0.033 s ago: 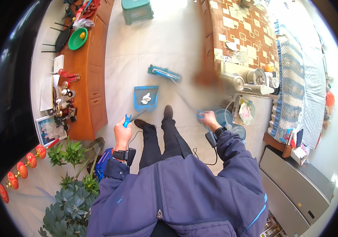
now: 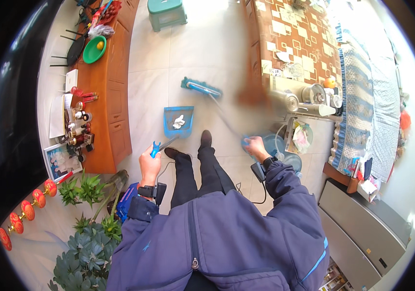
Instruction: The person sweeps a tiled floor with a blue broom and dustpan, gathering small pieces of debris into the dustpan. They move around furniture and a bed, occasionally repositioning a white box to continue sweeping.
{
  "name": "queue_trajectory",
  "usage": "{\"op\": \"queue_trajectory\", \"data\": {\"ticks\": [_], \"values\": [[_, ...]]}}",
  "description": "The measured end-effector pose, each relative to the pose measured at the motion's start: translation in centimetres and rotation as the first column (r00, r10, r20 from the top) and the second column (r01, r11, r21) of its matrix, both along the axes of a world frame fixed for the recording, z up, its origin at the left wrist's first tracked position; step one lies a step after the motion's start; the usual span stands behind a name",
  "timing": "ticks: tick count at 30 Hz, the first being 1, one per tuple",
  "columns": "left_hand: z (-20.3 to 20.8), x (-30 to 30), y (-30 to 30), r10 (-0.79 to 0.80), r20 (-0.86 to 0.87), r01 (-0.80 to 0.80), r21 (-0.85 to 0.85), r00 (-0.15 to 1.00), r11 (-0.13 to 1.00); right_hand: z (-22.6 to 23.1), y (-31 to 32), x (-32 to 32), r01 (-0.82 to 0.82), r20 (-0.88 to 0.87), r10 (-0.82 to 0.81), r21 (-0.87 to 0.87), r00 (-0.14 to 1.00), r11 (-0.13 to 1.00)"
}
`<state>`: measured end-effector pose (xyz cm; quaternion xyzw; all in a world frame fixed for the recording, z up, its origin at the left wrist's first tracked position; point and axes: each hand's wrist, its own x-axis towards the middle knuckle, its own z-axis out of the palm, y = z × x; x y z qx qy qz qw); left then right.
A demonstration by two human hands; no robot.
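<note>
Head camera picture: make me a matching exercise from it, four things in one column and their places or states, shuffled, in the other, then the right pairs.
Things:
1. dustpan
2. broom
3. stool
4. bowl

Places or states:
A. on top of the brown cabinet
B. held by the right hand
C. at the picture's top edge
D. with white scraps inside

Pairs: 1-D, 2-B, 3-C, 4-A

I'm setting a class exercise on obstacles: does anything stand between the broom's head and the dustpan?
Nothing visible stands between the broom's head and the dustpan; only pale floor tiles separate them. The left hand grips the dustpan's handle, the right hand the broom's.
</note>
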<state>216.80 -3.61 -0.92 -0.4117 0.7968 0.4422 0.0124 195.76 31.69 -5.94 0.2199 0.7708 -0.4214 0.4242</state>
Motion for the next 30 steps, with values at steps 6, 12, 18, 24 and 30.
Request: {"op": "queue_trajectory", "data": {"ticks": [6, 12, 18, 24, 30], "values": [[0.5, -1.6, 1.4, -0.016, 0.017, 0.017, -0.07, 1.0, 0.997, -6.0, -2.0, -8.5, -0.331, -0.358, 0.395, 0.229, 0.846, 0.916], [1.9, -2.8, 4.0, 0.016, 0.057, -0.011, -0.084, 0.998, 0.996, -17.8, -5.4, -22.8, -0.119, -0.468, 0.264, 0.317, 0.843, 0.941], [2.9, -2.5, 4.5, 0.023, 0.116, -0.019, -0.034, 0.993, 0.999, -22.9, -3.7, -15.6, 0.089, -0.389, 0.131, 0.499, 0.912, 0.862], [1.6, 0.5, 4.0, -0.038, 0.089, 0.041, -0.032, 0.995, 0.999, -18.0, 1.0, -1.0, -0.017, -0.153, 0.039, 0.142, 0.987, 0.99], [1.4, 5.5, 4.2, -0.112, 0.029, 0.112, -0.013, 0.993, 0.994, -14.2, 0.6, 8.1, -0.12, 0.123, 0.096, 0.203, 0.988, 0.972]]}}
